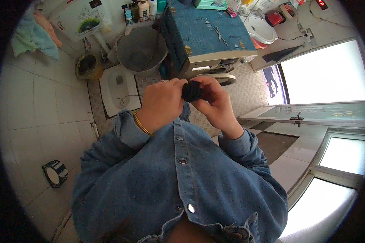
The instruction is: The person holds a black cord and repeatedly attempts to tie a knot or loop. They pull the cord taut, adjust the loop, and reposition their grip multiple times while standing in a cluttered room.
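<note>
Between my two hands, in front of my chest, is a small dark bundle of strands [192, 91]; the picture does not settle what it is made of. My left hand [163, 101], with gold bangles [142, 124] at the wrist, grips its left side. The fingers and thumb of my right hand [214, 101] hold its right side. Beyond them a pair of scissors [220, 35] lies on the blue patterned cloth [197, 39] over a front-loading washing machine [216, 63], whose round door [229, 79] stands ajar.
A squat toilet [118, 82] lies ahead to the left, with a large grey tub [143, 65] and a waste bin [89, 65] by it. Bottles [144, 7] stand in a wire rack. A washbasin [261, 29] and a glazed door [310, 113] are at the right.
</note>
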A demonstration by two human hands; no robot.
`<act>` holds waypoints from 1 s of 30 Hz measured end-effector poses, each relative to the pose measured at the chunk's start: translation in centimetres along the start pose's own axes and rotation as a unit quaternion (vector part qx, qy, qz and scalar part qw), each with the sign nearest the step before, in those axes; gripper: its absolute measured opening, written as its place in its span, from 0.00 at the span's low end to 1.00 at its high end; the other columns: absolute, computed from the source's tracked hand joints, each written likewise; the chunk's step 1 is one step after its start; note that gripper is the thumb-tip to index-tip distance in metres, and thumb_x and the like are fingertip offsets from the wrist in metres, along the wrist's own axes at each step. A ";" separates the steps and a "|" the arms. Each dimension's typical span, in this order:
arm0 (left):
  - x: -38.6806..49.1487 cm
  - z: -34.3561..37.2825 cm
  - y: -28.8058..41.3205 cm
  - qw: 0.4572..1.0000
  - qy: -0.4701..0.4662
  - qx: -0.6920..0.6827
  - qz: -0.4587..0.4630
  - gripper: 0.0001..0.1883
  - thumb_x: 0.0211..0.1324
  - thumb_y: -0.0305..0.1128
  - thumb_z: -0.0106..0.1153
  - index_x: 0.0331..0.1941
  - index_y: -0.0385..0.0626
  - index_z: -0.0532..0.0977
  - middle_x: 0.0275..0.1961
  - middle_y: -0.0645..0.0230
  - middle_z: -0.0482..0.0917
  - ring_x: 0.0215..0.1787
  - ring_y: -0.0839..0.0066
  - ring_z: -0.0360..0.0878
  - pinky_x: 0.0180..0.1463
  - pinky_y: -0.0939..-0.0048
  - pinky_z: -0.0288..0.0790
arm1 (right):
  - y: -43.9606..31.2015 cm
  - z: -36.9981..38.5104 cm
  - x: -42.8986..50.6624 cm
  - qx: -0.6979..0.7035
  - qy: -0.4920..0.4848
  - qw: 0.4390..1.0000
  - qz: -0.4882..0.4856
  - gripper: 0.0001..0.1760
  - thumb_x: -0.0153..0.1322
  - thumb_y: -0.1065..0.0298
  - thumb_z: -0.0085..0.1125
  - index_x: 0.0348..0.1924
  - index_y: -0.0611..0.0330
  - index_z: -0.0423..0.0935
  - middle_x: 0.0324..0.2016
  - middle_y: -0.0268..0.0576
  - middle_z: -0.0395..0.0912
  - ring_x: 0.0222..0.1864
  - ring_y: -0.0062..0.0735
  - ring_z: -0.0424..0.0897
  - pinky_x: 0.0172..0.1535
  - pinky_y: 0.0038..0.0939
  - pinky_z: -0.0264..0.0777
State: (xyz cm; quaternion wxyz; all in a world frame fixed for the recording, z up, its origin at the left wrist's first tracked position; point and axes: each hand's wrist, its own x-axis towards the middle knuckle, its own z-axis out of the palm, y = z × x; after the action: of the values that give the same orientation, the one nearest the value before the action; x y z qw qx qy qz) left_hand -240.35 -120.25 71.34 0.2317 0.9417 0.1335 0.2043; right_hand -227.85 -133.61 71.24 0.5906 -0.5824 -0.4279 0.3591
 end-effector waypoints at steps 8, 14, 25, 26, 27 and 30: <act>-1.2 -1.8 1.2 0.978 -0.101 -0.056 0.171 0.04 0.54 0.30 0.53 0.31 0.44 0.70 0.30 0.63 0.76 0.32 0.60 0.79 0.30 0.60 0.70 | 1.1 0.1 0.8 0.019 0.098 0.994 -0.050 0.27 0.61 0.84 0.57 0.53 0.61 0.66 0.41 0.35 0.72 0.43 0.22 0.73 0.47 0.24 0.69; 3.4 -3.1 -1.6 0.944 0.045 -0.223 0.240 0.04 0.52 0.30 0.62 0.32 0.46 0.77 0.27 0.66 0.74 0.28 0.65 0.75 0.28 0.67 0.67 | -0.1 0.4 0.1 0.065 -0.016 0.998 -0.007 0.27 0.60 0.82 0.61 0.52 0.58 0.68 0.33 0.28 0.69 0.31 0.12 0.68 0.34 0.16 0.64; 1.2 2.1 -2.2 0.944 0.086 -0.318 0.014 0.03 0.58 0.27 0.57 0.35 0.43 0.76 0.29 0.62 0.77 0.30 0.64 0.79 0.32 0.69 0.71 | -1.8 0.8 0.1 0.165 0.045 0.985 0.037 0.28 0.58 0.86 0.57 0.49 0.59 0.62 0.39 0.37 0.69 0.34 0.20 0.74 0.36 0.22 0.72; 0.2 2.5 -1.9 0.947 0.084 -0.309 -0.022 0.03 0.57 0.27 0.57 0.35 0.44 0.75 0.30 0.61 0.77 0.31 0.62 0.79 0.31 0.67 0.71 | -1.8 0.8 0.4 0.160 0.063 0.985 0.032 0.28 0.58 0.86 0.57 0.49 0.59 0.62 0.39 0.38 0.69 0.35 0.21 0.74 0.37 0.22 0.72; -0.4 2.4 -1.6 0.970 0.055 -0.238 0.009 0.03 0.57 0.28 0.56 0.34 0.44 0.75 0.30 0.61 0.77 0.31 0.61 0.79 0.31 0.65 0.71 | -1.4 0.8 0.6 0.150 0.079 0.986 0.009 0.28 0.58 0.86 0.56 0.50 0.59 0.62 0.41 0.38 0.70 0.36 0.23 0.75 0.37 0.24 0.74; -1.9 1.7 -1.0 0.990 -0.029 -0.100 0.093 0.03 0.57 0.29 0.55 0.33 0.44 0.73 0.29 0.61 0.76 0.31 0.59 0.78 0.30 0.60 0.69 | 0.5 0.5 1.3 0.092 0.107 0.990 -0.021 0.29 0.59 0.88 0.55 0.51 0.59 0.62 0.43 0.39 0.71 0.40 0.26 0.77 0.38 0.27 0.77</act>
State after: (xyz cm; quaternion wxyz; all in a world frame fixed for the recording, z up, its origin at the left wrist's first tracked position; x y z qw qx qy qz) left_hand -241.38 -120.71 68.91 0.3084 0.9277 0.0175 0.2095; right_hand -227.80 -132.23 70.82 0.6913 -0.5518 -0.3393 0.3202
